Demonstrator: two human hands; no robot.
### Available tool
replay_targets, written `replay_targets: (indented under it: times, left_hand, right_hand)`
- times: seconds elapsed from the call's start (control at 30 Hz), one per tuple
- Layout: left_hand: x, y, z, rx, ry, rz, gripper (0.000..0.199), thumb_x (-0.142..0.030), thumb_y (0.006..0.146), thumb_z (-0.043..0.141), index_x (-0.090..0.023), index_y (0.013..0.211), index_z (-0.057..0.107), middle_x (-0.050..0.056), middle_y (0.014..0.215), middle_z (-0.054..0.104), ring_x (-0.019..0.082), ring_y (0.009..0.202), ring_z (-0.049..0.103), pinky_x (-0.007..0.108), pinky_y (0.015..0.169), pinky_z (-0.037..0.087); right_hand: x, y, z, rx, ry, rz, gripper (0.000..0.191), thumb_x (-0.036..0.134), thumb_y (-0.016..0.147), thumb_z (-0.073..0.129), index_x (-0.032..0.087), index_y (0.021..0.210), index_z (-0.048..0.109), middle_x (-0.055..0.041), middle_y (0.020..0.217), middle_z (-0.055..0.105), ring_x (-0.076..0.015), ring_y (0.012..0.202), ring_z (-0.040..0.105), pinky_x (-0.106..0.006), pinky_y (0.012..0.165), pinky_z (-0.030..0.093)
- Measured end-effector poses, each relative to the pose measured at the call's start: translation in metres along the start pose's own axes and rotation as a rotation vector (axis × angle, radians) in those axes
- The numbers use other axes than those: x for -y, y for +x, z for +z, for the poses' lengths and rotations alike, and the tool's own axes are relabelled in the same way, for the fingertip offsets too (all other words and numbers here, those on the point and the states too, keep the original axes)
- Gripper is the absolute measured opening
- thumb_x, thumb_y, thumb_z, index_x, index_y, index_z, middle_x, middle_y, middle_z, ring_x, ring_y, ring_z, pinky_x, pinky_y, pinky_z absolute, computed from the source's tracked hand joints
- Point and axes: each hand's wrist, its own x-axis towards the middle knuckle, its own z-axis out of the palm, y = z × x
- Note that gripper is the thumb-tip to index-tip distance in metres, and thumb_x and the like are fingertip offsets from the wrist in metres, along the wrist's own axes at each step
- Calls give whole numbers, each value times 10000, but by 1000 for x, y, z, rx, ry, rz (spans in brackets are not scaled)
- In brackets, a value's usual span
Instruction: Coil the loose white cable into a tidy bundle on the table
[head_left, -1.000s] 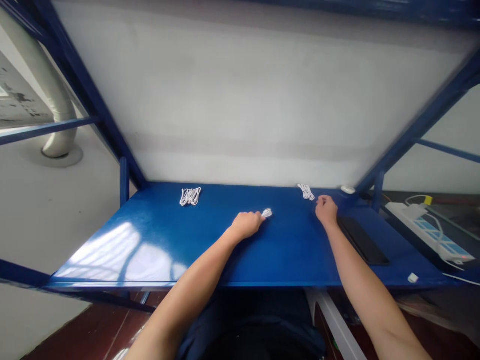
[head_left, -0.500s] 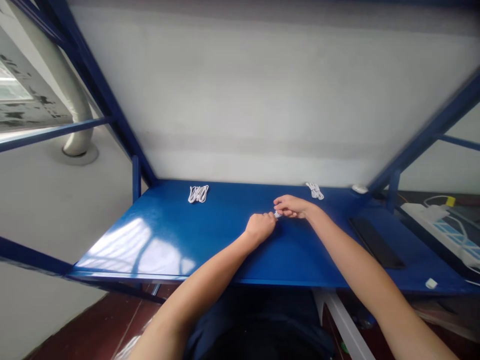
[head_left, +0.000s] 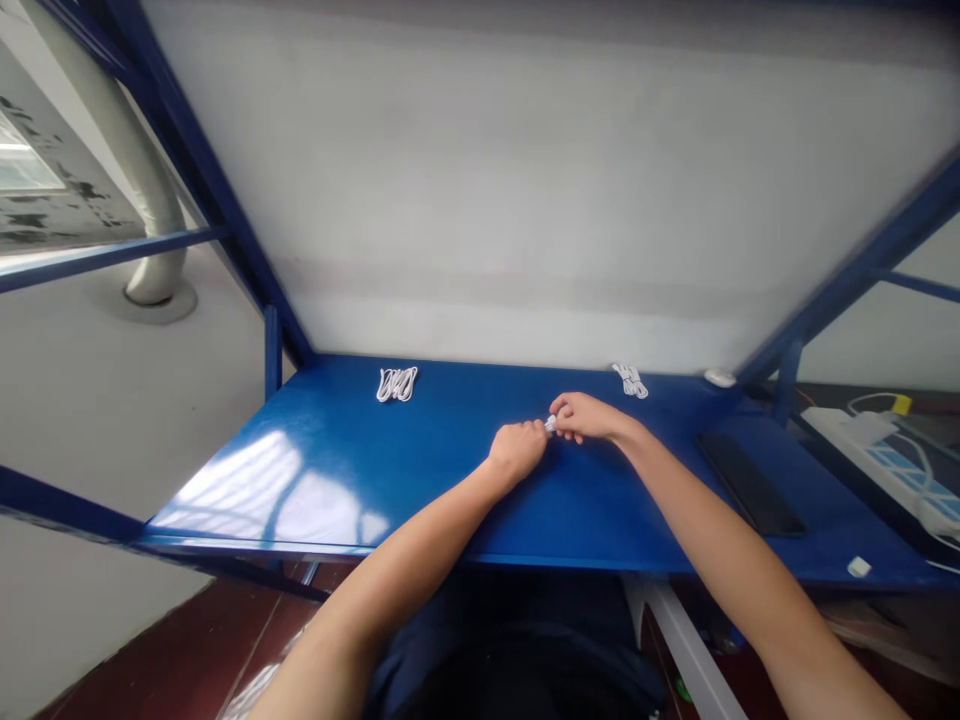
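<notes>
Over the middle of the blue table (head_left: 450, 440), my left hand (head_left: 519, 448) is closed in a fist around a small white cable bundle (head_left: 551, 425). Only a short end of the bundle shows between the hands; the fist hides the rest. My right hand (head_left: 581, 415) meets it from the right, thumb and fingertips pinched at that end. Beyond the hands lie two more white coiled cables: one coil (head_left: 397, 384) at the back left, another coil (head_left: 630, 380) at the back right.
To the right lie a dark flat slab (head_left: 750, 485), a small white block (head_left: 859, 567) near the front edge and a white rounded object (head_left: 720, 378) at the back corner. A white power strip (head_left: 885, 460) stands beyond. Blue frame bars (head_left: 225, 220) flank the table before a pale panel (head_left: 525, 180).
My right fingers have shifted slightly at the bundle's end, and a bit more white shows between the hands. My left hand keeps its grip.
</notes>
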Motion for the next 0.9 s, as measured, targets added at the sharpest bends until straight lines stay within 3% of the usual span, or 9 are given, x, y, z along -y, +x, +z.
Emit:
replay_targets:
  times: [0.13,0.27,0.37,0.47,0.63,0.77,0.9]
  left_hand:
    - [0,0,1,-3,1,-3,341,-283,982,291,-82,976,567,152,841,672,266,773,684,354,627,524]
    - [-1,0,2,4,0,7,322,-272,980,297,-85,990,559,142,839,672,265,762,683,360,623,523]
    - [-1,0,2,-5,3,15,307,-267,977,308,-90,977,559,138,831,671,265,754,683,356,615,524]
    - [-2,-1,2,-3,-1,6,280,-234,972,316,-93,975,558,140,838,666,259,763,684,350,624,525]
    - [-8,-3,0,5,-4,15,237,-97,928,322,-83,984,552,139,851,660,258,781,682,343,617,528]
    - [-13,-5,1,-19,-11,-7,280,-180,968,282,-74,988,541,161,867,647,270,807,676,352,624,526]
    - [-17,-7,-1,-39,-48,-57,338,-263,992,235,-80,1044,515,160,865,640,259,804,677,332,636,518]
  right_hand:
    - [1,-8,3,-229,-307,-70,276,131,766,592,148,1035,527,-11,667,680,-138,603,615,-206,541,408]
    - [8,-15,6,-323,-557,-90,334,141,819,543,110,1150,514,-72,799,700,-176,810,636,-223,667,400]
    - [13,-18,10,-339,-703,-66,204,169,835,508,143,1003,621,-115,873,698,-206,818,640,-243,642,384]
    - [17,-18,14,-343,-769,-80,204,173,833,473,171,827,677,-123,843,702,-221,784,649,-255,603,365]
    - [21,-15,19,-241,-559,-95,200,140,749,495,173,613,638,-80,668,684,-166,619,628,-227,530,359]
    - [17,-6,14,-114,-241,85,177,161,699,490,175,530,539,-1,436,537,-94,350,453,-211,376,285]
    - [10,-1,1,53,92,198,176,207,707,497,189,540,444,60,379,388,-56,291,314,-186,296,182]
